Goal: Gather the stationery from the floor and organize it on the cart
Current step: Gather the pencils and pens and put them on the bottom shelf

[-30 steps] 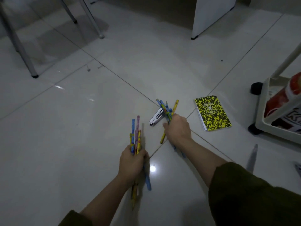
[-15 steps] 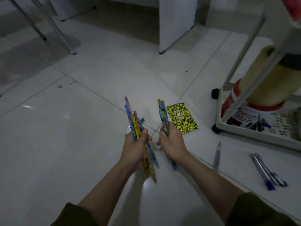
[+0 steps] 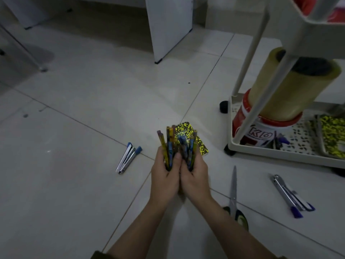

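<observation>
My left hand and my right hand are pressed side by side above the floor, both closed around one upright bundle of colourful pencils. Behind the bundle a yellow-and-black notebook lies on the tiles, partly hidden. A few pens lie on the floor to the left. Scissors lie right of my right arm, and more pens lie further right. The white cart stands at the right; its bottom tray holds pens and another yellow-and-black notebook.
A red-and-white tub and a large yellowish roll stand on the cart. The cart's black wheels rest on the tiles. A white furniture panel and metal legs stand at the back.
My two hands came together, merging two separate pencil bunches into one upright bundle. The view shifted right, bringing the cart, the scissors and the right-hand pens into sight.
</observation>
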Motion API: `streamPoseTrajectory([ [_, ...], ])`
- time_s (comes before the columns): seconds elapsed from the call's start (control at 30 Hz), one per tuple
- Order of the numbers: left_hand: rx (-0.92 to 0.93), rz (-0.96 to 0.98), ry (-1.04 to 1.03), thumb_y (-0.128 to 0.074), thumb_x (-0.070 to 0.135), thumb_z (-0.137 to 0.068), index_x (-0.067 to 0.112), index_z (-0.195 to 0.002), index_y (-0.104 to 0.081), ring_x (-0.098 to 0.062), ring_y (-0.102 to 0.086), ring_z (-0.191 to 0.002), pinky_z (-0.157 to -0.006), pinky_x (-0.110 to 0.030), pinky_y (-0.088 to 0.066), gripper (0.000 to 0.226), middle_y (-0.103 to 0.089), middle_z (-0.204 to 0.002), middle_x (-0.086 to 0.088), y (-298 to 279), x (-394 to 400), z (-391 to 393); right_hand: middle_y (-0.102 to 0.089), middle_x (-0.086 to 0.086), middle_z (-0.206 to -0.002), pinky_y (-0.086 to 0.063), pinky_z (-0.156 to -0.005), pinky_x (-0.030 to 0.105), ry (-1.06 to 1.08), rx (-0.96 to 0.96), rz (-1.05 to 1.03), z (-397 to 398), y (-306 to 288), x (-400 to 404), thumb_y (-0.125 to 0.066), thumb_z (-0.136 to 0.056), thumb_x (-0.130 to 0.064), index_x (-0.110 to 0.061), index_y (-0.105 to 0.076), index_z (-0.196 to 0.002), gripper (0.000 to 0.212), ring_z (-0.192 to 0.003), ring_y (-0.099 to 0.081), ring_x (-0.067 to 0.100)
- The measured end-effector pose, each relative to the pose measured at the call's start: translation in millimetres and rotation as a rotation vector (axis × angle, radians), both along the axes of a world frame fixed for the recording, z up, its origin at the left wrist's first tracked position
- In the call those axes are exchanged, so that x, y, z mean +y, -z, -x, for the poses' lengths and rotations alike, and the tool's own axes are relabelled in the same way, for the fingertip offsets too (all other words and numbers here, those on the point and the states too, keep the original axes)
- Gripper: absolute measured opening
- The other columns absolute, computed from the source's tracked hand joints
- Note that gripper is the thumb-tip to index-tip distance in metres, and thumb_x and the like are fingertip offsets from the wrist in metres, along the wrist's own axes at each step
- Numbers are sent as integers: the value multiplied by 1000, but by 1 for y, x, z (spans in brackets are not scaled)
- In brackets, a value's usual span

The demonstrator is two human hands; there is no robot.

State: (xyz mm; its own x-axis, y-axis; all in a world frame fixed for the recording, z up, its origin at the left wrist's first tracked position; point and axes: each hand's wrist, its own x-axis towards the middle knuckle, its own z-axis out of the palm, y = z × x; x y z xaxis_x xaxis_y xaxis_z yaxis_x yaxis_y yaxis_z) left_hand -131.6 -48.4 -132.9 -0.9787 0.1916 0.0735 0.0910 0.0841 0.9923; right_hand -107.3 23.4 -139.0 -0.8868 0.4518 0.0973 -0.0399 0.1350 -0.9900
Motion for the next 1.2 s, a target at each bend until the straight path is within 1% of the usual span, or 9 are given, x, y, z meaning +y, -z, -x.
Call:
streamPoseTrajectory([
  [0.27,-88,24,95,-35,34,-97,40,-106,-47,15,-55,-97,-79,-2,-39,16,-59,-105,20,4,1,-9,-64,-9,-106,-41,-75,2,-117,-105,34,-6,10,-2,-45,-92,-9,-21,-47,-117,28,-93,-59,-9],
  [0.43,-302,-173,101,-40,51,-80,28,-121,-54,1,-59,-109,-92,-12,-46,49,-65,-114,12,-7,6,-8,-63,-10,-111,-42,-76,1,-127,-157,97,-7,-9,-7,-44,-94,-13,-26,-45,-120,30,-99,-59,-5],
  [0.6,-593,-361,-14,-61,17,-85,5,-109,-64,-25,-65,-97,-96,-39,-48,27,-70,-96,-12,-8,6,-16,-57,-1,-114,-47,-96,34,-151,-290,-105,-11,-6,-17,-38,-76,-38,-29,-46,-123,49,-109,-55,14],
  [0.77,-670,-364,-90,-58,8,-86,2,-89,-65,-17,-67,-64,-64,-25,-54,10,-68,-69,-8,-11,7,-21,-44,7,-112,-42,-100,36,-295,-484,-71,-24,-17,-4,-42,-75,-14,-26,-42,-124,51,-113,-47,22],
  [0.83,-687,-379,-112,-56,6,-87,3,-79,-62,-14,-66,-55,-54,-22,-53,11,-67,-60,-5,-13,9,-23,-39,9,-118,-43,-97,33,-363,-517,-36,-28,-23,3,-48,-74,-3,-26,-26,-139,72,-118,-46,23],
  [0.93,-670,-444,-193,-52,4,-87,7,-62,-50,-13,-59,-42,-46,-23,-50,25,-56,-46,-2,-20,11,-20,-48,3,-110,-45,-94,31,-360,-431,126,-33,-32,10,-61,-71,4,-21,-17,-146,91,-108,-52,15],
  [1.03,-548,-518,-270,-52,7,-87,11,-62,-45,-13,-57,-47,-56,-30,-46,27,-51,-43,3,-33,12,-7,-55,3,-99,-46,-84,28,-110,-260,337,-39,-41,15,-63,-81,-2,-23,-57,-118,42,-99,-56,15],
  [1.1,-461,-564,-289,-51,8,-89,12,-67,-42,-9,-51,-39,-53,-26,-46,25,-48,-39,7,-48,14,1,-60,4,-99,-45,-78,29,69,-232,638,-46,-39,16,-56,-88,-18,-21,-62,-103,17,-96,-58,18],
  [1.2,-321,-530,-313,-53,10,-90,13,-71,-41,-6,-49,-37,-52,-25,-48,22,-48,-39,9,-67,22,4,-61,12,-109,-44,-83,33,123,-202,1110,-54,-36,1,-44,-92,-35,-7,-57,-116,39,-103,-57,25],
])
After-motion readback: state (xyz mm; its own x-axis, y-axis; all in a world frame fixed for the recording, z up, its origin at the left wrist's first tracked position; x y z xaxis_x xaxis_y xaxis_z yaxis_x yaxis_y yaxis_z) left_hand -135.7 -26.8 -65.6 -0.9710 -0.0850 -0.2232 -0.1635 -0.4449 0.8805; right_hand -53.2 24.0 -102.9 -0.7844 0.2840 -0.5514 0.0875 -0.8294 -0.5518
